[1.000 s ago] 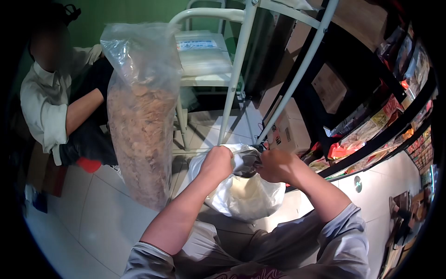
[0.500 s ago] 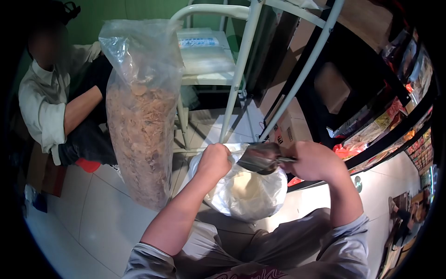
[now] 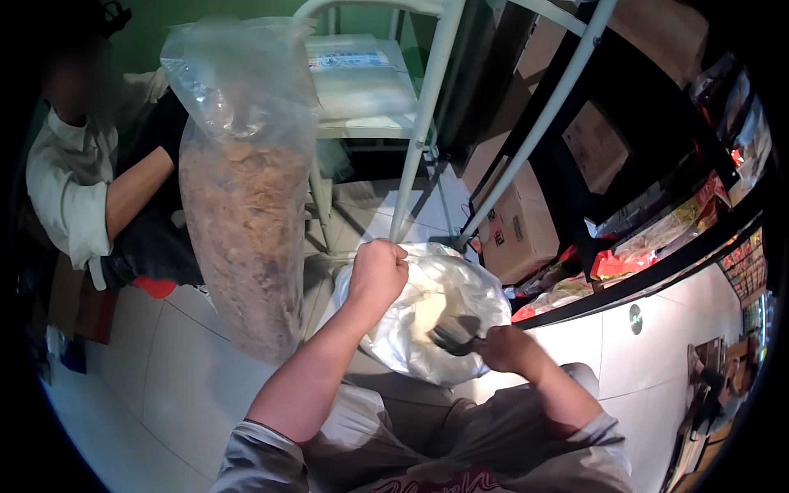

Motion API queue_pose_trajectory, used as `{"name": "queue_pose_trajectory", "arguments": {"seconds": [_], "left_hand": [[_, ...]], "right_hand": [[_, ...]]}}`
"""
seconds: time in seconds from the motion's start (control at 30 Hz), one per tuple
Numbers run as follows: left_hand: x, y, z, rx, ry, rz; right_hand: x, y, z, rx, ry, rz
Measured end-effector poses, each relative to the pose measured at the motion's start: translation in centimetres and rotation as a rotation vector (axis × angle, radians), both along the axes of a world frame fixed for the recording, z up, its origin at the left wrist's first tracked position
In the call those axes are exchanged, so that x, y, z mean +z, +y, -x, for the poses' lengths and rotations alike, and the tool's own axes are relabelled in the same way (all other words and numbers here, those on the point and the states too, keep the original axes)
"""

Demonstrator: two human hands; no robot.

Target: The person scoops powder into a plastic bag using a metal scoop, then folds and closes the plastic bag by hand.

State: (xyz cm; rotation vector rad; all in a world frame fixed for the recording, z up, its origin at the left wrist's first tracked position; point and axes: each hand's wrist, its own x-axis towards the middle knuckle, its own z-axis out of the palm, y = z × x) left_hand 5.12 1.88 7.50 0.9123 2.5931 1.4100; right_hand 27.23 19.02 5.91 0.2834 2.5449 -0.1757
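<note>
A white plastic bag stands wide-mouthed on the floor between my legs and a metal rack, with pale yellowish powder inside. My left hand is closed in a fist on the bag's far-left rim. In my right hand is the handle of a metal scoop. The scoop is tilted down into the bag's mouth, its blade at the powder, slightly blurred. How much the scoop holds I cannot tell.
A tall clear bag of brown flakes stands at left, beside a seated person. Behind is the white rack with stacked plastic packs. Cardboard boxes and shelves of packaged goods line the right.
My right hand has lowered the scoop from above the bag's right rim down into the bag. My left hand stays at the rim. The view has shifted slightly.
</note>
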Motion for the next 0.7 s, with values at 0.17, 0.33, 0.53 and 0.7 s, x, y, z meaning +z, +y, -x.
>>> {"name": "queue_pose_trajectory", "arguments": {"seconds": [0.17,0.33,0.53,0.7], "left_hand": [[0.5,0.0,-0.1,-0.009,0.011,-0.053],[0.8,-0.6,-0.7,-0.014,0.133,-0.026],[3.1,-2.3,-2.9,-0.009,0.020,-0.075],[1.6,-2.5,-2.9,-0.094,0.045,-0.071]], "right_hand": [[-9.5,-1.9,0.4,0.220,0.041,0.123],[-12.1,-3.3,1.0,-0.292,-0.015,0.205],[-12.0,-3.9,3.3,-0.480,-0.187,0.229],[-14.5,-3.1,3.2,-0.009,-0.302,0.097]]}}
